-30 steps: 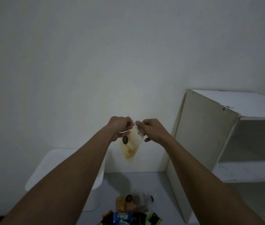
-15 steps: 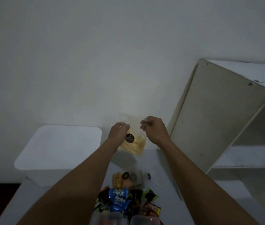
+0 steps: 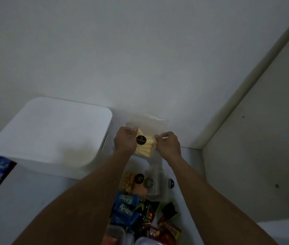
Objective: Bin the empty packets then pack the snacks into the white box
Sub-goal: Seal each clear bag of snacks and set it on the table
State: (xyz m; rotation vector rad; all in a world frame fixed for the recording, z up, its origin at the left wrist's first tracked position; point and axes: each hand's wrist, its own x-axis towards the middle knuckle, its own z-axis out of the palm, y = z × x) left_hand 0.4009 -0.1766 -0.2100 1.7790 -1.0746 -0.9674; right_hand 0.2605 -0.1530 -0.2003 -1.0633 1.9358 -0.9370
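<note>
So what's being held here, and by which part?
A clear snack bag, held in both hands: the left hand pinches its left edge, the right hand its right edge, below the top.

Head-worn camera looks steeply down, close above the table (image 3: 34,200).

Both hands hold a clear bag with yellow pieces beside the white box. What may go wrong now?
1. The clear plastic bag of yellow snack pieces is not empty; binning it would be wrong.
2. The white rounded box looks closed, and the left hand and right hand both pinch the bag, so neither is free to open it.
3. Pinched only at its sides, the bag may slip onto the coloured snack packets below.
</note>
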